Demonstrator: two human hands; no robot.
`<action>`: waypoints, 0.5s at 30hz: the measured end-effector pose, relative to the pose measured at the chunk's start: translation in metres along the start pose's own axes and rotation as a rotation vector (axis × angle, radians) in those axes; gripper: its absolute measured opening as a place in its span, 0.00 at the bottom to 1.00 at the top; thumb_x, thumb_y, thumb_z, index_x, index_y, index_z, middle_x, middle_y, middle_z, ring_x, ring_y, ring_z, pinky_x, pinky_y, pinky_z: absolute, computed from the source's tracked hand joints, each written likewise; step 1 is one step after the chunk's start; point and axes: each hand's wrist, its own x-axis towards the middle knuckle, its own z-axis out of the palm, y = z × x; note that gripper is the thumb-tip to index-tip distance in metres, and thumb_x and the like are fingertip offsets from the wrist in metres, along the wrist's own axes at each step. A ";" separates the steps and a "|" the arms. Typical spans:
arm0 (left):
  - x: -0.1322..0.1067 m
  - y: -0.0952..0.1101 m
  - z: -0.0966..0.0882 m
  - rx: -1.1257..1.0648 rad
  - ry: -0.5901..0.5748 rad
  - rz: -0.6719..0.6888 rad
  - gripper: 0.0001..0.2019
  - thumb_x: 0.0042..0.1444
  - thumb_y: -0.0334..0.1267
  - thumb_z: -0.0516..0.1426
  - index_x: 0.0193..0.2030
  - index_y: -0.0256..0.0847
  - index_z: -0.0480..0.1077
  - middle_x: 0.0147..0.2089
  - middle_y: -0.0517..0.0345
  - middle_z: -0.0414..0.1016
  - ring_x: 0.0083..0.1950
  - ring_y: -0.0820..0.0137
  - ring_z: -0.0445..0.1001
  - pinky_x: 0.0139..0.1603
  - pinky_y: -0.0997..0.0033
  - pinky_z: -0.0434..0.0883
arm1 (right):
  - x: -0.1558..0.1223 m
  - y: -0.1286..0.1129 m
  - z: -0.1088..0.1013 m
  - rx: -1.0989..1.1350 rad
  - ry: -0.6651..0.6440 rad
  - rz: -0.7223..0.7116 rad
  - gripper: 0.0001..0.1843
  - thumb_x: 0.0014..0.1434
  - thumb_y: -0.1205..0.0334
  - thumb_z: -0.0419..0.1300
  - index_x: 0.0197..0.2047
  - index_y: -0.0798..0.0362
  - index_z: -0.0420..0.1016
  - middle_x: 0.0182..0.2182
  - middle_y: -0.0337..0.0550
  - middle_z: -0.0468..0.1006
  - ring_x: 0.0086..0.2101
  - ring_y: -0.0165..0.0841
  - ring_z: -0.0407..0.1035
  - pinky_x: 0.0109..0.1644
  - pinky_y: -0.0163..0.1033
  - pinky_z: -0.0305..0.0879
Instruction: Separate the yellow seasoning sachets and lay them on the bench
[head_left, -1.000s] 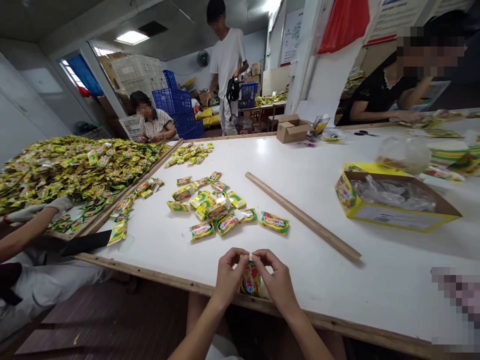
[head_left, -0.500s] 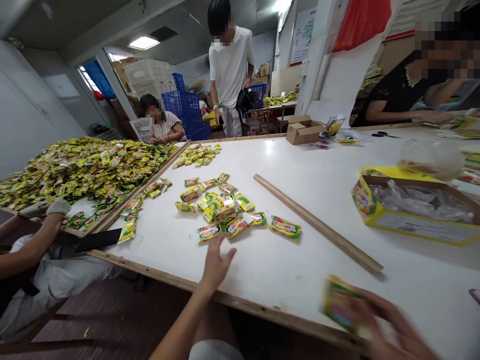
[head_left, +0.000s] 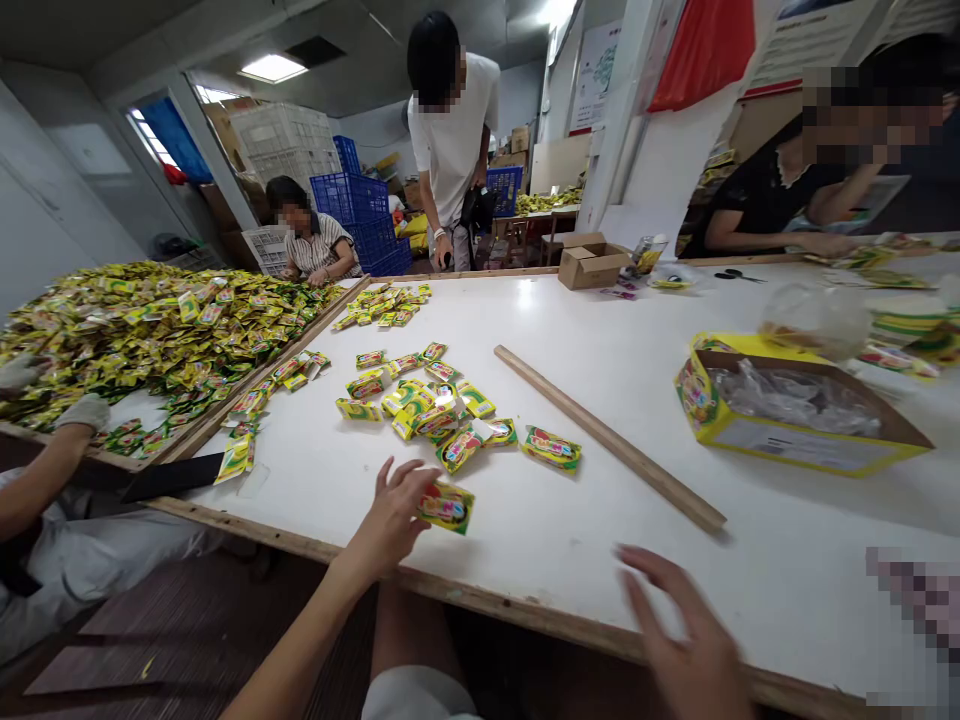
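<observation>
My left hand (head_left: 391, 522) is closed on the end of a small yellow-and-green candy box (head_left: 453, 507) with red print, held just over the white table near its front edge. Beyond it lies a loose cluster of similar boxes (head_left: 420, 405), with one lone box (head_left: 553, 450) to their right. My right hand (head_left: 686, 640), at the lower right, holds nothing; its thumb and fingers are apart over the table edge. Part of that hand is cut off by the frame.
A wooden strip (head_left: 607, 435) lies diagonally across the white table (head_left: 480, 310). To its right is a yellow open carton (head_left: 802, 450) with clear plastic bags inside. A large packet heap (head_left: 172, 310) fills the left, where a gloved hand (head_left: 86, 412) works. Other people are around the table.
My left hand has taken hold of a box from the near side of the cluster and drawn it nearer. The box in my right hand is gone from view, and that hand has opened.
</observation>
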 end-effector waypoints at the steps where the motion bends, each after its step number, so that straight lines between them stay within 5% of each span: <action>1: 0.000 0.012 -0.002 -0.024 -0.039 0.090 0.35 0.44 0.20 0.57 0.60 0.51 0.62 0.56 0.54 0.73 0.65 0.58 0.61 0.70 0.45 0.41 | 0.002 -0.008 0.022 0.051 -0.149 -0.017 0.18 0.59 0.46 0.59 0.47 0.47 0.74 0.48 0.46 0.74 0.48 0.45 0.68 0.53 0.50 0.67; 4: 0.001 0.041 0.005 -0.128 -0.106 0.269 0.37 0.45 0.18 0.52 0.61 0.54 0.62 0.58 0.57 0.72 0.67 0.61 0.58 0.71 0.47 0.39 | 0.006 -0.027 0.082 0.310 -0.444 0.000 0.22 0.58 0.51 0.59 0.54 0.47 0.67 0.49 0.47 0.73 0.49 0.43 0.68 0.53 0.49 0.67; 7: -0.003 0.054 0.026 -0.301 0.088 0.137 0.31 0.52 0.21 0.50 0.61 0.51 0.60 0.65 0.53 0.62 0.70 0.60 0.52 0.70 0.46 0.45 | 0.004 -0.029 0.111 0.569 -0.488 0.097 0.21 0.59 0.52 0.59 0.54 0.49 0.61 0.41 0.46 0.75 0.43 0.40 0.72 0.47 0.44 0.71; 10: -0.010 0.059 0.052 -0.635 0.296 -0.162 0.21 0.59 0.30 0.52 0.60 0.46 0.59 0.62 0.46 0.63 0.64 0.59 0.62 0.63 0.50 0.61 | -0.001 -0.021 0.114 0.638 -0.398 0.178 0.23 0.58 0.52 0.62 0.52 0.48 0.58 0.40 0.44 0.74 0.41 0.38 0.73 0.43 0.40 0.72; 15: -0.013 0.065 0.071 -1.033 0.189 -0.343 0.18 0.56 0.39 0.58 0.53 0.45 0.63 0.46 0.54 0.72 0.41 0.67 0.75 0.42 0.66 0.74 | -0.007 -0.017 0.104 0.621 -0.442 0.179 0.22 0.59 0.54 0.61 0.52 0.47 0.58 0.44 0.46 0.73 0.44 0.39 0.72 0.46 0.41 0.71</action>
